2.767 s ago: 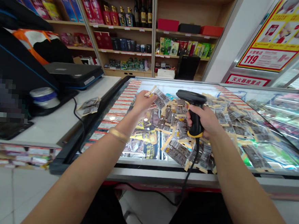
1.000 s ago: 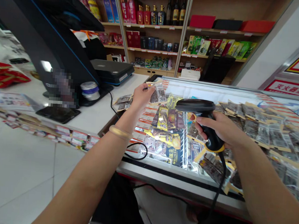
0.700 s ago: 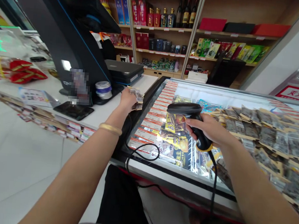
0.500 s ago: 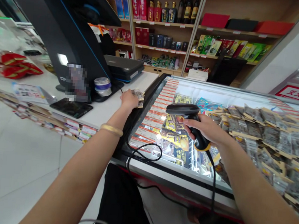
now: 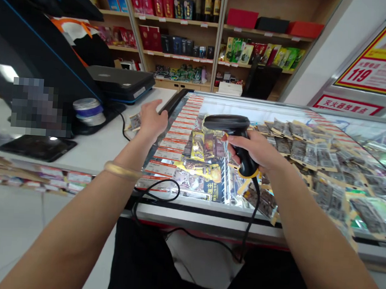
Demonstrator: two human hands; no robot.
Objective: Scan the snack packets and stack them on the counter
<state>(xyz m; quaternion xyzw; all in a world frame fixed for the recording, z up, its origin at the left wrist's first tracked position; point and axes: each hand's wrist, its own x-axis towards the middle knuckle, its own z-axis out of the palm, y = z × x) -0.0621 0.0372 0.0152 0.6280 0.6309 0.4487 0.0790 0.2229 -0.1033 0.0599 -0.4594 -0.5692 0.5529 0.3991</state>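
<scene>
My right hand (image 5: 261,150) grips a black barcode scanner (image 5: 227,122) by its handle, above the glass top of a freezer-like case (image 5: 188,208). The scanner's cable (image 5: 250,219) hangs down and runs left. My left hand (image 5: 152,119), with a gold bangle on the wrist, is raised near the case's left edge, fingers apart and holding nothing. Just left of it a small clear snack packet (image 5: 135,122) lies on the white counter (image 5: 95,155), partly behind the hand. Many similar packets (image 5: 311,148) are heaped on the glass at the right.
At the left stand a black checkout terminal (image 5: 37,58), a roll of tape (image 5: 88,111), a dark flat device (image 5: 37,147) and a black cash-register-like box (image 5: 120,81). A looped cable (image 5: 162,199) crosses the case's front edge. Stocked shelves (image 5: 184,23) line the back.
My left hand has let go of the packet on the counter and lifted off it, opening. The view has swung right. The scanner stays in my right hand.
</scene>
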